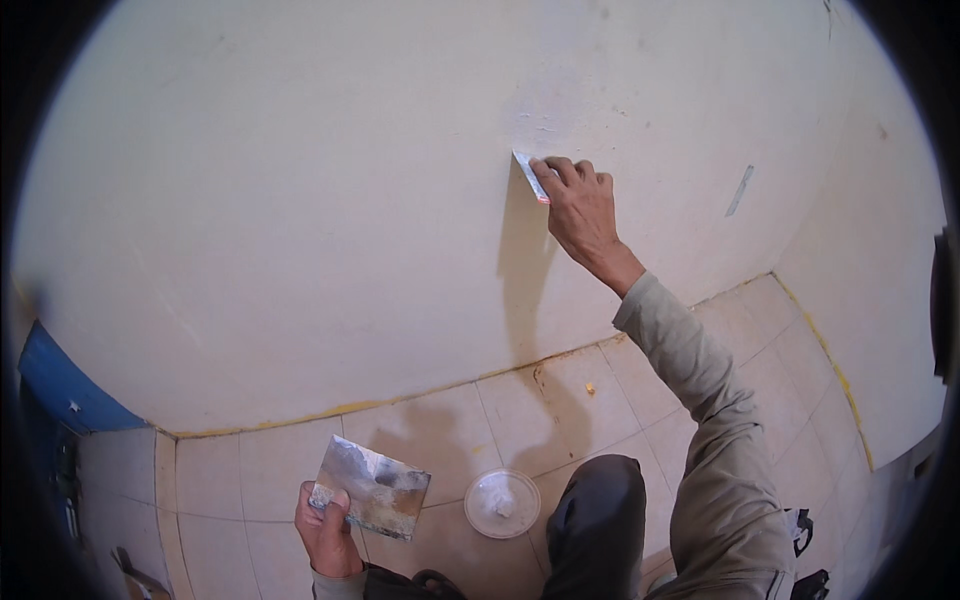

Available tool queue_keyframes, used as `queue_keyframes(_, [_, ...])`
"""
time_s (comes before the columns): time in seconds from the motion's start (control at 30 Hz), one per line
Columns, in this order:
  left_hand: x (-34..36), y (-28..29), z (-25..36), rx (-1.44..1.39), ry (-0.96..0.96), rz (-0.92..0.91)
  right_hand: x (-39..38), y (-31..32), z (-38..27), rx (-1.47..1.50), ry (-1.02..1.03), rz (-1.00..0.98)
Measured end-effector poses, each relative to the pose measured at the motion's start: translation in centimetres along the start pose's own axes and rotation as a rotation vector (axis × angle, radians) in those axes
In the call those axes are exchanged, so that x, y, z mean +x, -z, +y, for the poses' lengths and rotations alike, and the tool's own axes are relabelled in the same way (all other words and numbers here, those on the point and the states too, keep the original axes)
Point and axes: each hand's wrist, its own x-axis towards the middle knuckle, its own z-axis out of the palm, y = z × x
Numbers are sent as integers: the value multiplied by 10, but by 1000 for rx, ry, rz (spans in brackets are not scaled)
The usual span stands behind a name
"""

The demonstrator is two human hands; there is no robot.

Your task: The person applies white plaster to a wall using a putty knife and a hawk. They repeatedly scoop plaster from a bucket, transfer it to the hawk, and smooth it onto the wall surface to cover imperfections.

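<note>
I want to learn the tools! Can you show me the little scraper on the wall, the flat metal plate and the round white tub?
scraper (531,176), head view, middle of its blade.
metal plate (375,487), head view, its smeared flat face.
round white tub (502,503), head view, its centre.

- We look from one head-worn fisheye view, facing the cream wall (300,200) from near it.
- Below the wall, the tiled floor (250,480) fills the lower picture.
- Straight edges bend toward the rim; the wall-floor joint curves.
</note>
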Motion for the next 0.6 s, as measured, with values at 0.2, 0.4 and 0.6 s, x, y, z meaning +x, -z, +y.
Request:
queue_keyframes(0.2, [-4,-8,5,-10,0,11,22,6,-10,56,-108,122])
queue_keyframes(0.4, [-1,3,0,6,-7,-20,18,17,-15,160,-174,168])
queue_keyframes(0.6, [-3,-3,-3,-15,-14,26,30,6,-48,234,-483,205])
